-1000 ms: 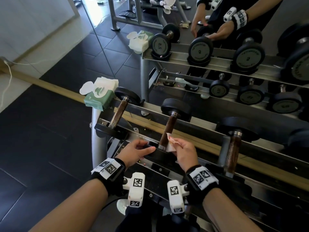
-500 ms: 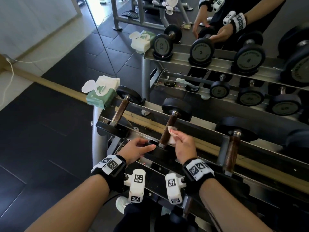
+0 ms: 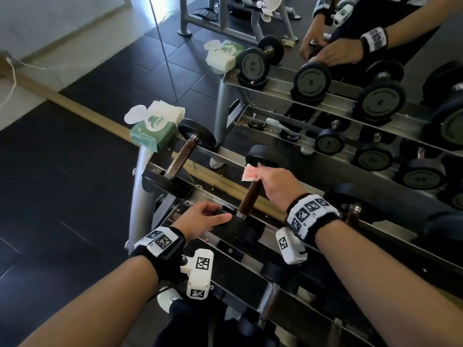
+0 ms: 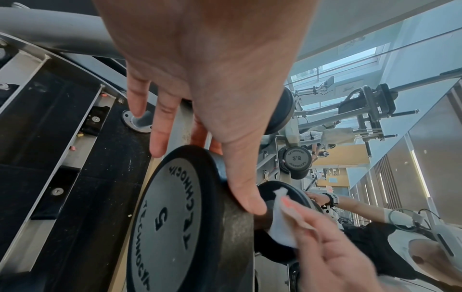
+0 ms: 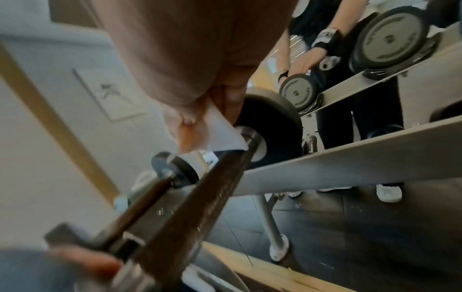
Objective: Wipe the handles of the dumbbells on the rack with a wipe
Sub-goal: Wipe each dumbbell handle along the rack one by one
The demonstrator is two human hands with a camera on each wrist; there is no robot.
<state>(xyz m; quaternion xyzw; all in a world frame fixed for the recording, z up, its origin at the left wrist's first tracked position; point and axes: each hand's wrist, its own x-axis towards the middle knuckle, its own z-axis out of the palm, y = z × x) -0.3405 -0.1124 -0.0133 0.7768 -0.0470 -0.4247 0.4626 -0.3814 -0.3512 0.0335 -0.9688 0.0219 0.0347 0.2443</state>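
1. Wiping the handle (image 3: 250, 195) of the middle dumbbell (image 3: 246, 222) on the rack (image 3: 313, 242), I judge the task partway done: this handle is in hand at its far end, and nothing shows whether the others are clean.
2. What looks left: the dumbbell at 10 o'clock (image 3: 181, 156), the one at 3 o'clock (image 3: 354, 209) just beyond my right wrist, and those on the lower tier at 6 o'clock. No handle shows a clear sign of wiping, so I cannot say which are finished.
3. My right hand (image 3: 278, 184) pinches the wipe (image 3: 249, 172) between thumb and fingers, curled around the top of the handle right beneath the far weight head (image 3: 263, 156). The wipe is crumpled, white with a pinkish tinge, and a corner sticks out toward 9 o'clock.
4. My left hand (image 3: 200, 220) rests on the near weight head at 7 o'clock from the wipe, fingers fairly straight and spread, thumb laid across the rim; it grips nothing, only steadies the dumbbell.
5. The left wrist view shows that thumb (image 4: 246, 189) on the head's edge, and the wipe (image 4: 282, 223) against the handle beyond it.
6. The pack of wipes (image 3: 154, 131) sits on the rack's end at 10 o'clock, a sheet standing out of its open lid.
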